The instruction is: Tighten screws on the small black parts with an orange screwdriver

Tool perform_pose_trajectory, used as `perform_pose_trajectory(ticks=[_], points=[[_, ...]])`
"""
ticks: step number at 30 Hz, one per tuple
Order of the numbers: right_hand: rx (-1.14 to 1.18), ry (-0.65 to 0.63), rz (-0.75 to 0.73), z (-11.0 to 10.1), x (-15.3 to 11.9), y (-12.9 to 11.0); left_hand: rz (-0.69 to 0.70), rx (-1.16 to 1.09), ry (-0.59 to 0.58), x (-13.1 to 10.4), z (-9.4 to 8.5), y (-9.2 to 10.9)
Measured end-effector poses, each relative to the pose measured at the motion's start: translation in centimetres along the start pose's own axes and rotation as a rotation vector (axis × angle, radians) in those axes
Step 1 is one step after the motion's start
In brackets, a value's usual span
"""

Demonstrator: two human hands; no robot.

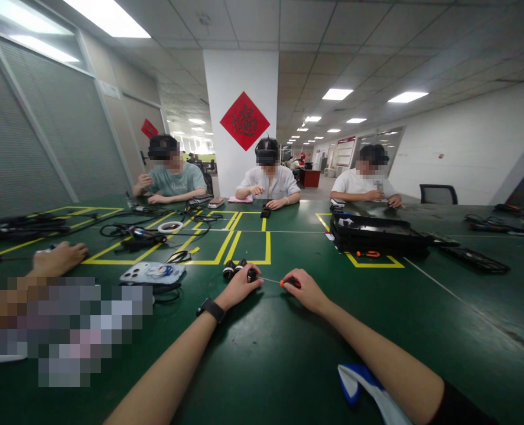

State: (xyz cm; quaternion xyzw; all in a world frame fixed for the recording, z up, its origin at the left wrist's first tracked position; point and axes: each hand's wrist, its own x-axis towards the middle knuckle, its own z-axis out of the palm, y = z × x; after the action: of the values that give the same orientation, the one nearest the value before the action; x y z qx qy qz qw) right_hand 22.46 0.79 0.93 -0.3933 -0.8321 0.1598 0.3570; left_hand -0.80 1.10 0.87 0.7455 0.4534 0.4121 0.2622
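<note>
In the head view, my right hand (303, 289) is closed around the orange and black handle of a screwdriver (285, 283). Its thin metal shaft points left, and the tip reaches a small black rounded part (252, 275). The fingers of my left hand (238, 288) pinch that part just above the green table (266, 354). Whether the tip sits in a screw is too small to tell. Right behind my left hand are two more black rounded pieces (228, 270), each with a light band. A dark watch is on my left wrist.
A phone (153, 273) and coiled cables (164, 230) lie to the left, near a co-worker's hand (62, 257). Stacked black trays (372, 233) stand at right, with an orange-handled tool (368, 254) before them. A blue and white object (354, 383) lies by my right forearm. Three people sit opposite.
</note>
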Motion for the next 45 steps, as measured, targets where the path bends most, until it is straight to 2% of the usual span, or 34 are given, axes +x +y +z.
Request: perform_pose_trajectory(ticks=[12, 23, 31, 37, 45], points=[[0.012, 0.015, -0.023, 0.23, -0.01, 0.15, -0.036, -0.011, -0.014, 0.12, 0.04, -0.17], [0.007, -0.046, 0.005, 0.07, 0.16, 0.08, -0.036, 0.018, 0.013, -0.01, 0.02, 0.03], [0.026, -0.012, 0.026, 0.00, -0.04, -0.04, -0.061, -0.125, -0.076, 0.15, 0.25, -0.51], [0.063, -0.018, 0.058, -0.02, -0.10, -0.23, -0.040, -0.120, -0.063, 0.05, 0.23, -0.23], [-0.002, -0.052, 0.018, -0.18, -0.01, -0.40, -0.044, -0.081, -0.051, -0.05, 0.14, 0.10]])
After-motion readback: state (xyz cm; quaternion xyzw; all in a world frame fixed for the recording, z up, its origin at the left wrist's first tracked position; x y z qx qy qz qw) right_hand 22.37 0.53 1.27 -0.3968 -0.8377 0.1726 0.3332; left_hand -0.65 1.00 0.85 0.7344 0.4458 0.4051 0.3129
